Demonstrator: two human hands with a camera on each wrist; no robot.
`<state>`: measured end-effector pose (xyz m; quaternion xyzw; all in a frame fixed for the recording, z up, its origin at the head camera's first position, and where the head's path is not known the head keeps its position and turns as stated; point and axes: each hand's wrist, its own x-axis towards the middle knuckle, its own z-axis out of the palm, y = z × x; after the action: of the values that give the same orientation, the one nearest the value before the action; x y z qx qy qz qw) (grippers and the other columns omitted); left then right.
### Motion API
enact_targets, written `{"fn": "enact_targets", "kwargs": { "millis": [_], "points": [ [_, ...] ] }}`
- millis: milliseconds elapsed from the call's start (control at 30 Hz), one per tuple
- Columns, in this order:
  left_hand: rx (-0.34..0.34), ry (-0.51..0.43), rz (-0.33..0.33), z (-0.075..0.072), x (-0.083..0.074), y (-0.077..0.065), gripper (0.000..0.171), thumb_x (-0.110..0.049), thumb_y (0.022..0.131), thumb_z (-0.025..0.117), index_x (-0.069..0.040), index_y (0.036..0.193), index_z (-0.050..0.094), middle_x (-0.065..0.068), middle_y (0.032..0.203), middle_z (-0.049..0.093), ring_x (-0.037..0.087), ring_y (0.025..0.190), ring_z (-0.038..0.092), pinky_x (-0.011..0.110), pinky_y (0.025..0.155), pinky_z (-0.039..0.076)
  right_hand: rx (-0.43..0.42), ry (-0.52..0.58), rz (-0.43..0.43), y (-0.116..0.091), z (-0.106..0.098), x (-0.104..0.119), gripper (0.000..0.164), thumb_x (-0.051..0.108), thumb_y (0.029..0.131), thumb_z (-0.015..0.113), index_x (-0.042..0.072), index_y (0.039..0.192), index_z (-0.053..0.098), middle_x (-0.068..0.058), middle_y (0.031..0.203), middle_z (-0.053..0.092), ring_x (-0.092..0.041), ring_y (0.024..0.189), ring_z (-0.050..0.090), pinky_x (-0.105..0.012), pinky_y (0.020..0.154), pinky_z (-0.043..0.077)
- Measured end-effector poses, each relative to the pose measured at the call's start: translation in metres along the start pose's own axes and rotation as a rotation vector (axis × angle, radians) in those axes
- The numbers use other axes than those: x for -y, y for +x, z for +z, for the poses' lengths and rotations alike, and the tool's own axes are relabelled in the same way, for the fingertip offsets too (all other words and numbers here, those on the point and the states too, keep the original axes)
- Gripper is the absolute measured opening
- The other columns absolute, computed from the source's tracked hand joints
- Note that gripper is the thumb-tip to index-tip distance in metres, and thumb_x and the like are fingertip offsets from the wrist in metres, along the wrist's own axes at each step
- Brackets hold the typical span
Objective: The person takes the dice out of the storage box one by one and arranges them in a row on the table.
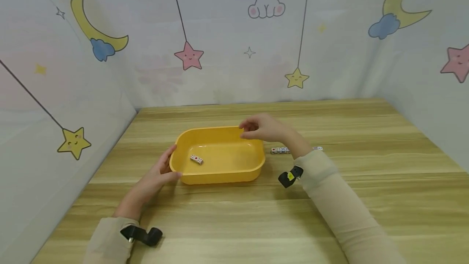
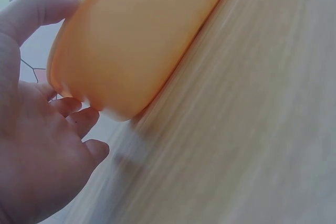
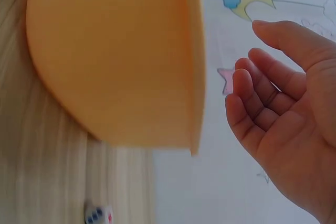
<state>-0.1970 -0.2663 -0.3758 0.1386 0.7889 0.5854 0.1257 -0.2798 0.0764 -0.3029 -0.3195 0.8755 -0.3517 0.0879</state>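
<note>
A yellow plastic tray (image 1: pixel 221 178) with rounded corners sits on the table. My left hand (image 1: pixel 155 178) holds its left end, thumb at the front rim and fingers along the outer wall; the left wrist view shows the fingertips against the tray (image 2: pixel 131 40). Inside, towards the left, lies a short row of white dice (image 1: pixel 196 159). Over the tray's right rear rim hovers my right hand (image 1: pixel 269 128), its fingers loosely bent with nothing between them. More white dice (image 1: pixel 280 150) lie in a row right of the tray, partly hidden by my right wrist. One die (image 3: pixel 98 214) shows in the right wrist view.
The wood-grain table (image 1: pixel 234 223) extends on all sides of the tray. A white curtain (image 1: pixel 220 19) printed with stars, moons and a rabbit hangs behind and at both sides. Each sleeve carries a black wrist camera (image 1: pixel 291 176).
</note>
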Motion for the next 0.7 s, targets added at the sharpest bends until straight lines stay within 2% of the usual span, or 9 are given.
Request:
{"fn": "enact_targets", "kwargs": {
  "millis": [167,300,700],
  "points": [
    [0.004,-0.007,0.006,0.0,-0.001,0.0,0.088,-0.014,0.083,0.06,-0.017,0.145,-0.002,0.009,0.151,0.001,0.027,0.137,0.011,0.044,0.106,0.013,0.025,-0.015,-0.031,0.015,0.017,0.009,0.029,0.03,0.082,0.063,0.012,0.105,0.062,0.002,0.089,0.062,-0.013,0.081,0.055,-0.025,0.072,0.047],
    [0.008,-0.009,0.003,0.0,-0.001,0.0,0.088,-0.014,0.083,0.06,-0.017,0.145,-0.002,0.01,0.151,0.001,0.027,0.137,0.011,0.043,0.106,0.014,0.041,-0.021,-0.039,0.023,0.029,0.018,0.032,0.032,0.082,0.063,0.011,0.107,0.062,0.003,0.087,0.061,-0.013,0.08,0.054,-0.023,0.071,0.047],
    [0.008,-0.007,0.0,0.0,-0.001,0.001,0.087,-0.013,0.083,0.059,-0.015,0.145,-0.003,0.01,0.151,0.0,0.028,0.137,0.01,0.045,0.107,0.012,0.081,0.083,-0.071,0.046,0.063,0.037,0.035,0.028,0.083,0.062,0.006,0.111,0.061,0.002,0.092,0.062,-0.009,0.083,0.056,-0.02,0.072,0.047]
  ]
}}
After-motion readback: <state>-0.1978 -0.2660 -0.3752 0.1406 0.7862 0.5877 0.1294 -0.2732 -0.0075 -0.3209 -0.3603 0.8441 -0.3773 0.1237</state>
